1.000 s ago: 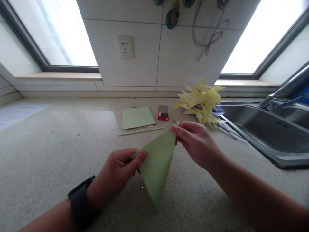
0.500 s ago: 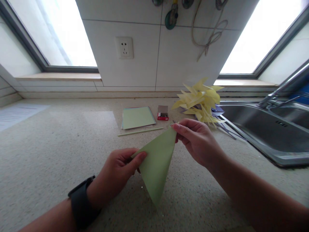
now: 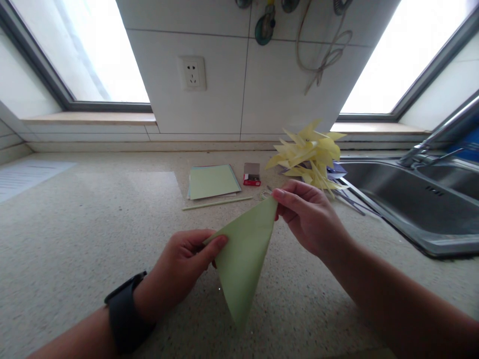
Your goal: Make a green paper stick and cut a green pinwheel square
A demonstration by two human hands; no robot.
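Note:
A sheet of light green paper [image 3: 245, 254], folded into a triangle, is held above the counter between both hands. My left hand [image 3: 194, 257] pinches its left corner, thumb on top and fingers behind. At the upper right corner, my right hand [image 3: 309, 209] grips the paper between thumb and fingers. The third corner points down toward me. Beyond the paper lies a thin pale green stick [image 3: 217, 203], and behind that a stack of coloured paper sheets [image 3: 213, 182] with green on top. A small red box [image 3: 252, 175] stands beside the stack.
Yellow paper pinwheels [image 3: 310, 152] are heaped at the back right, near the steel sink [image 3: 392, 199] and its faucet [image 3: 419, 149]. A printed sheet [image 3: 30, 177] lies at the far left of the speckled counter [image 3: 93, 234]. A socket [image 3: 193, 73] is on the tiled wall.
My right hand has shifted slightly to the right with its corner of the paper. The lower tip has swung a little left. My left hand has stayed nearly still.

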